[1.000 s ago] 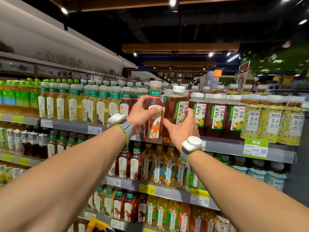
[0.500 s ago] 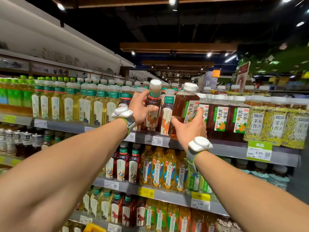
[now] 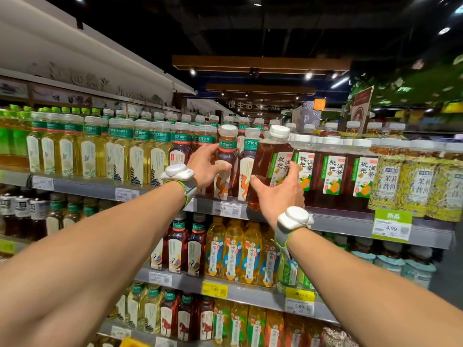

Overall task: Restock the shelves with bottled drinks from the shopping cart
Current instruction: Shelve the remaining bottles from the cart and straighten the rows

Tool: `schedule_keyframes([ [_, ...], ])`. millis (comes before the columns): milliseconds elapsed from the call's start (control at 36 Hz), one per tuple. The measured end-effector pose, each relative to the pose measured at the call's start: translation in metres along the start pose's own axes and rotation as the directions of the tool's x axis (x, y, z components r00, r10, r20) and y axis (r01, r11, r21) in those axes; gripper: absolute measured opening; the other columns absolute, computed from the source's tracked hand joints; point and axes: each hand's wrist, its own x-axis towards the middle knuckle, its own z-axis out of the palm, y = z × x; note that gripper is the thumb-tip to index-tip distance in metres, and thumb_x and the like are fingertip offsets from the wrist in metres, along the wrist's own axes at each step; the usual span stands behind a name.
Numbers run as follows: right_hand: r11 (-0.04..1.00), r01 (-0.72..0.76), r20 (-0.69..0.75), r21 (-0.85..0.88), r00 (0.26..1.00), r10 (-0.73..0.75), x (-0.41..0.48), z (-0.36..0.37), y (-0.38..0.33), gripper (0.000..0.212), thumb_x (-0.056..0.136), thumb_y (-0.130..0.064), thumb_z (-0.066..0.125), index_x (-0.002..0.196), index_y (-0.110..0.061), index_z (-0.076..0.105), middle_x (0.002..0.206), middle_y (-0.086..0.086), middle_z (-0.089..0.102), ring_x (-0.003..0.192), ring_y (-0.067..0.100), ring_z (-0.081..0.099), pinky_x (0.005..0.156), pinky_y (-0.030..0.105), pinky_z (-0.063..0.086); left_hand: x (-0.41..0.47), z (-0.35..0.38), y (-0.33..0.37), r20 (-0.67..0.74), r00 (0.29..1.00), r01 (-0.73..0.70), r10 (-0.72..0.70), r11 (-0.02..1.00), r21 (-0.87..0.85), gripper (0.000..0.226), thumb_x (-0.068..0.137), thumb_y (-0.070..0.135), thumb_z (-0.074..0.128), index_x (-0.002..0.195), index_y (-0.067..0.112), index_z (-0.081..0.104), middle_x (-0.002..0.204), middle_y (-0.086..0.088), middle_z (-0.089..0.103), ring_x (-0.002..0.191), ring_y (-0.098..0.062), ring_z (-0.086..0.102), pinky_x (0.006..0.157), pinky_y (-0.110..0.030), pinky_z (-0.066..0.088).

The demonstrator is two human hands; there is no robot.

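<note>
My left hand [image 3: 206, 165] grips a dark tea bottle with a green neck band and a camel label [image 3: 225, 161], held upright at the front of the top shelf [image 3: 338, 220]. My right hand [image 3: 278, 192] holds a wider amber tea bottle with a white cap and a green-and-white label [image 3: 269, 159], tilted to the right, its base at the shelf's front edge. Both wrists carry white sensor bands. The shopping cart is out of view.
Rows of yellow-green tea bottles [image 3: 100, 149] fill the shelf to the left, more amber bottles [image 3: 335, 171] and yellow-labelled bottles [image 3: 413, 181] to the right. Lower shelves [image 3: 238, 293] hold several more drinks. Price tags [image 3: 392, 225] line the shelf edges.
Both hands have pushed their bottles further onto the top shelf. The amber bottle in my right hand now tilts to the right against its neighbours.
</note>
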Motion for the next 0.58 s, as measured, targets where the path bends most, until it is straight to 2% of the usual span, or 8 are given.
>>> schedule_keyframes([
  [139, 1.000, 0.005, 0.003, 0.001, 1.000, -0.005, 0.003, 0.008, 0.000, 0.094, 0.068, -0.061, 0.079, 0.143, -0.027, 0.034, 0.132, 0.004, 0.061, 0.113, 0.034, 0.060, 0.091, 0.046, 0.051, 0.012, 0.006, -0.005, -0.002, 0.999, 0.032, -0.032, 0.991, 0.127, 0.065, 0.094, 0.037, 0.067, 0.150, 0.013, 0.042, 0.151, -0.013, 0.043, 0.139, -0.034, 0.036, 0.115, -0.039, 0.028],
  [250, 1.000, 0.013, 0.006, 0.019, 1.000, -0.013, 0.002, 0.014, -0.002, 0.089, 0.068, -0.059, 0.080, 0.140, -0.026, 0.038, 0.128, 0.003, 0.062, 0.109, 0.033, 0.061, 0.087, 0.042, 0.052, 0.019, 0.016, -0.005, -0.009, 0.999, 0.036, -0.034, 0.979, 0.199, 0.062, 0.096, 0.039, 0.062, 0.149, 0.011, 0.042, 0.141, -0.016, 0.036, 0.129, -0.038, 0.036, 0.112, -0.038, 0.026],
  [333, 0.999, 0.014, 0.000, 0.030, 1.000, -0.014, 0.002, 0.017, -0.003, 0.088, 0.067, -0.061, 0.079, 0.138, -0.028, 0.039, 0.125, 0.001, 0.063, 0.107, 0.032, 0.063, 0.087, 0.045, 0.053, 0.024, 0.020, -0.007, 0.027, 0.999, 0.029, -0.036, 0.971, 0.236, 0.059, 0.099, 0.037, 0.057, 0.148, 0.009, 0.041, 0.136, -0.018, 0.037, 0.124, -0.039, 0.038, 0.110, -0.039, 0.028],
  [583, 0.996, -0.015, 0.009, 0.091, 1.000, 0.014, 0.004, 0.021, -0.006, 0.085, 0.062, -0.066, 0.074, 0.132, -0.031, 0.041, 0.118, -0.003, 0.066, 0.101, 0.028, 0.065, 0.086, 0.045, 0.055, 0.018, 0.031, -0.002, -0.044, 0.997, 0.075, -0.067, 0.972, 0.224, 0.056, 0.093, 0.029, 0.055, 0.146, 0.016, 0.043, 0.135, -0.011, 0.038, 0.118, -0.033, 0.038, 0.100, -0.038, 0.035],
])
